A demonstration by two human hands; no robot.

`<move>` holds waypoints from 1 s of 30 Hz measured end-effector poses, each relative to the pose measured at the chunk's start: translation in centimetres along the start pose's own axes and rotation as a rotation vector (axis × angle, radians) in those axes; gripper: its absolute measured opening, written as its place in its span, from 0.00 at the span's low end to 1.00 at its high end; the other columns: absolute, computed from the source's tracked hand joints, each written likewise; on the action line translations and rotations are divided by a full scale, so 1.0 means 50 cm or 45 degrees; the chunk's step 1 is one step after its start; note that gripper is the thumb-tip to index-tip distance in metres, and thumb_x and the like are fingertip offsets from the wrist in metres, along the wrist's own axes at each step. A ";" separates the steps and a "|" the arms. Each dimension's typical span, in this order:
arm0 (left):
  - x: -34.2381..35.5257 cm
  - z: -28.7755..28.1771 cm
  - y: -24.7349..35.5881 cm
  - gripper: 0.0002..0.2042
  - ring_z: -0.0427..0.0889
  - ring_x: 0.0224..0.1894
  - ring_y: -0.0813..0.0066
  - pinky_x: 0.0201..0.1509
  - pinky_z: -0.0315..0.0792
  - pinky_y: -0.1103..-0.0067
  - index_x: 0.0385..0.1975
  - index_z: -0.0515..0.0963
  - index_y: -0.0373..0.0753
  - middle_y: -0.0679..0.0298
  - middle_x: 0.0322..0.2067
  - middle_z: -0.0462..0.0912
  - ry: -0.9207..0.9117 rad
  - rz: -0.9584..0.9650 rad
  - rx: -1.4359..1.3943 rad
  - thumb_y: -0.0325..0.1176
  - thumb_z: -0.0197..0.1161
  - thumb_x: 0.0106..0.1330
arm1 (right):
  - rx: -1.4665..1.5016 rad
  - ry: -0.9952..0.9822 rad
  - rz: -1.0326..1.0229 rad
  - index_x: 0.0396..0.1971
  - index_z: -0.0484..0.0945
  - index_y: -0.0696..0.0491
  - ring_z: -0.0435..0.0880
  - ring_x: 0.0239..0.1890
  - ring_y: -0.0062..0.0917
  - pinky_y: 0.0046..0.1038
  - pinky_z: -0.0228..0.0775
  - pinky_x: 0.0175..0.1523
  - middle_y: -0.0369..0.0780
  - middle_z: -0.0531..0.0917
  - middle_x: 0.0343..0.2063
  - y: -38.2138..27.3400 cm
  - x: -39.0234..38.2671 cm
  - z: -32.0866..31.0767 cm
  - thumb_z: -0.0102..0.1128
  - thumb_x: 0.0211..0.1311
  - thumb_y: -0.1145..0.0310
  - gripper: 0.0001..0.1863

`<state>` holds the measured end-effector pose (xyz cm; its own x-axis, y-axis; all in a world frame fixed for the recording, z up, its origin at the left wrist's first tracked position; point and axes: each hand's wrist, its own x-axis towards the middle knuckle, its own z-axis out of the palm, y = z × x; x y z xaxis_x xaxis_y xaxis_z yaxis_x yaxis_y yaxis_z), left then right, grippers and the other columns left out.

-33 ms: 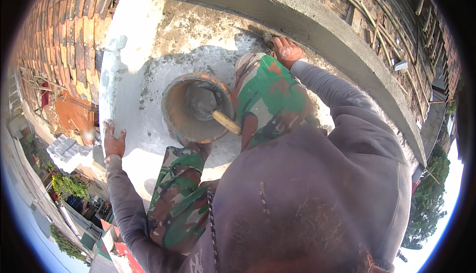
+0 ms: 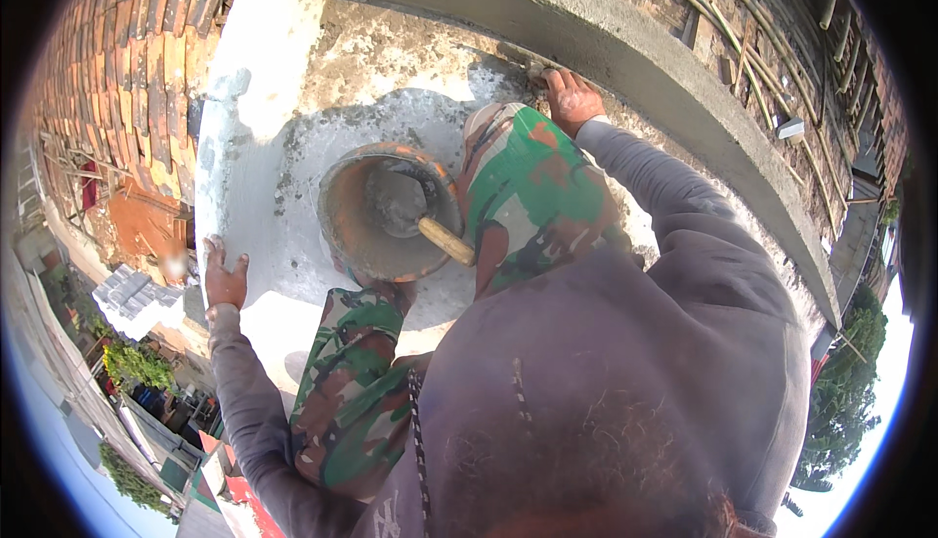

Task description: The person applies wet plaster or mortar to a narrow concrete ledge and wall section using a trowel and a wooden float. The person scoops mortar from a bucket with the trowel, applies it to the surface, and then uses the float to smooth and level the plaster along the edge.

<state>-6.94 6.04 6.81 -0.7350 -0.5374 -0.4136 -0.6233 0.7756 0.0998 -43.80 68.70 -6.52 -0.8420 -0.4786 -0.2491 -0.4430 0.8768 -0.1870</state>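
Concrete slab (image 2: 259, 181), grey and unevenly coated, lies beneath the person, with a raised concrete ledge (image 2: 635, 44) curving along its far and right sides. Left hand (image 2: 227, 282) rests at the left edge of the slab, fingers spread, thumb apart, gripping nothing visible. Right hand (image 2: 573, 100) is at the far right, close against the foot of the ledge, fingers bent; a small grey object shows at its fingertips, but whether it is held cannot be told. Bucket (image 2: 342, 211), worn and orange-rimmed, stands on the slab between the two hands, just beside the right knee. Grey material (image 2: 393, 198) sits inside it, and a wooden handle (image 2: 447, 242) projects over its near right rim. Camouflage trousers (image 2: 542, 186) cover both legs. Orange roof tiles (image 2: 147, 69) lie to the far left; thin poles (image 2: 747, 64) lie beyond the ledge.
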 end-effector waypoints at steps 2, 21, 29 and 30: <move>0.004 -0.008 0.012 0.40 0.64 0.76 0.56 0.76 0.60 0.71 0.76 0.54 0.31 0.46 0.76 0.58 -0.022 -0.009 0.024 0.33 0.68 0.68 | -0.049 0.066 0.076 0.56 0.69 0.50 0.78 0.62 0.44 0.44 0.75 0.62 0.46 0.76 0.56 0.029 0.002 0.011 0.53 0.67 0.69 0.18; -0.022 -0.114 0.041 0.41 0.60 0.77 0.54 0.78 0.57 0.70 0.77 0.56 0.36 0.44 0.75 0.58 -0.151 0.086 0.010 0.34 0.71 0.65 | -0.041 0.114 0.039 0.58 0.71 0.50 0.77 0.63 0.42 0.45 0.75 0.62 0.45 0.76 0.59 0.043 0.011 0.047 0.51 0.69 0.69 0.18; -0.177 -0.155 -0.047 0.42 0.68 0.72 0.52 0.74 0.61 0.69 0.75 0.58 0.31 0.41 0.69 0.69 -0.016 -0.064 -0.238 0.38 0.71 0.65 | -0.032 0.139 0.090 0.61 0.72 0.51 0.77 0.63 0.41 0.44 0.72 0.65 0.45 0.74 0.60 0.111 -0.041 -0.018 0.56 0.65 0.70 0.23; -0.177 -0.137 -0.033 0.42 0.66 0.73 0.53 0.75 0.59 0.68 0.75 0.57 0.30 0.41 0.70 0.67 -0.035 -0.094 -0.189 0.38 0.71 0.65 | -0.054 0.239 0.113 0.61 0.73 0.50 0.77 0.62 0.40 0.43 0.73 0.65 0.44 0.75 0.57 0.135 -0.057 -0.009 0.58 0.62 0.71 0.25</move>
<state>-1.23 7.23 16.52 -0.6793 -0.5804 -0.4492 -0.7095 0.6757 0.2000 -44.52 75.99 -6.62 -0.9191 -0.3857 -0.0808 -0.3739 0.9182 -0.1309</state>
